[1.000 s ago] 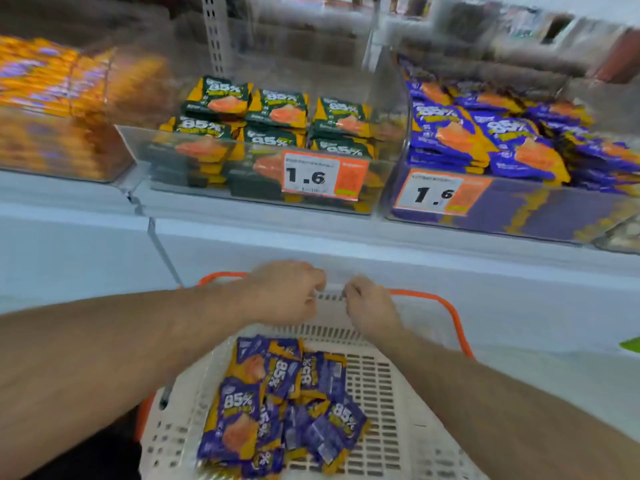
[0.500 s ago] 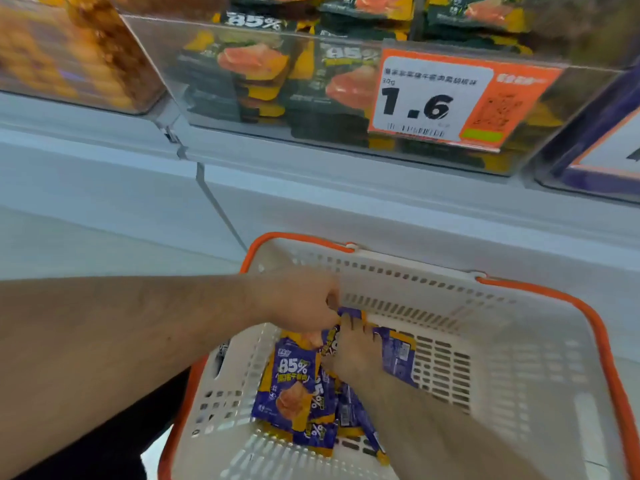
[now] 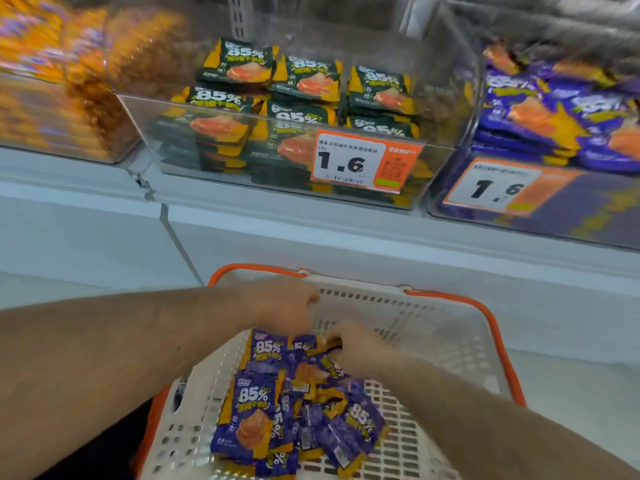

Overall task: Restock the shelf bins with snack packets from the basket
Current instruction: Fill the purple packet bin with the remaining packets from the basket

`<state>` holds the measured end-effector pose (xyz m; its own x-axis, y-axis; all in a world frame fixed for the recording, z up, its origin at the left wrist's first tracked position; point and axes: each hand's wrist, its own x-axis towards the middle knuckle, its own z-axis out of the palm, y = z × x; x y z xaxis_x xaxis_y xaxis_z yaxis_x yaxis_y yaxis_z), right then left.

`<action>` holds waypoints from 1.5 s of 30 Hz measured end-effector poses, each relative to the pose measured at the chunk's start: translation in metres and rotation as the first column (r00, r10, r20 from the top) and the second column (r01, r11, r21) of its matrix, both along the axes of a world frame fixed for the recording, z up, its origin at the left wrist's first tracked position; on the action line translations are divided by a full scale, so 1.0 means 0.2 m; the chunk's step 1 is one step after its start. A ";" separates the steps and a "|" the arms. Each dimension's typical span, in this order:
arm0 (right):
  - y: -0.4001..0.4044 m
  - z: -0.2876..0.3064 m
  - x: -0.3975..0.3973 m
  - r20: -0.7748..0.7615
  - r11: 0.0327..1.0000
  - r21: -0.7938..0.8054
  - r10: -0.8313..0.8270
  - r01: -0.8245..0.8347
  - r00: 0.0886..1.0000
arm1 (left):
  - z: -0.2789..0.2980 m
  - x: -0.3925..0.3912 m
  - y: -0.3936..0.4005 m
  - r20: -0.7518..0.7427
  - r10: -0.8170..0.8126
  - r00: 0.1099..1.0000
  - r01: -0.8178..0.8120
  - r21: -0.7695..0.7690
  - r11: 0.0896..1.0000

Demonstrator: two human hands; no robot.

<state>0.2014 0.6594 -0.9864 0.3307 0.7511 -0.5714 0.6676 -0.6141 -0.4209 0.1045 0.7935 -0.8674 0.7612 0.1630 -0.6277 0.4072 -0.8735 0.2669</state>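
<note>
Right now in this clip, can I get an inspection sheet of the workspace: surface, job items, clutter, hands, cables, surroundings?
Surface: white shelf ledge carrying clear bins; white basket with orange rim below it.
Job's things: purple snack packets heaped in the basket; purple-packet bin at right, well stocked; green-packet bin in the middle, price tag 1.6.
Clutter: nothing seen.
Hands: left hand over the basket's far end, fingers curled, hold unclear; right hand down on the packets, fingers curled among them.
Cables: nothing seen.
Surroundings: blurred orange-packet bin at left; shelf upright behind.
</note>
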 end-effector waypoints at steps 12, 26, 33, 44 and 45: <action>-0.35 1.01 0.20 0.324 0.822 0.556 -0.351 0.123 0.878 | 0.29 0.10 -0.27 0.605 0.196 0.772 -0.046 -0.255 0.966; -0.51 1.34 0.32 0.144 0.421 0.886 -0.650 0.196 0.746 | 0.81 0.54 -0.61 0.395 0.858 0.330 0.016 -0.911 0.413; -0.48 1.47 0.75 0.063 0.371 0.861 -0.756 0.347 0.652 | 0.88 0.83 -0.49 0.937 0.242 0.251 -0.114 -0.219 0.969; -0.40 1.60 1.50 0.661 0.807 0.449 -0.589 0.384 0.465 | 0.77 1.01 -0.32 0.835 -0.098 0.541 -0.342 0.325 0.882; -0.39 1.59 1.54 0.691 0.831 0.406 -0.552 0.381 0.467 | 0.77 1.01 -0.32 0.836 -0.102 0.539 -0.343 0.328 0.880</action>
<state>0.5099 0.5808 -0.6683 0.8964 0.3996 0.1917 0.4139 -0.9094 -0.0399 0.3056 0.7293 -0.7129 0.8373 0.3574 0.4137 0.3142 -0.9339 0.1709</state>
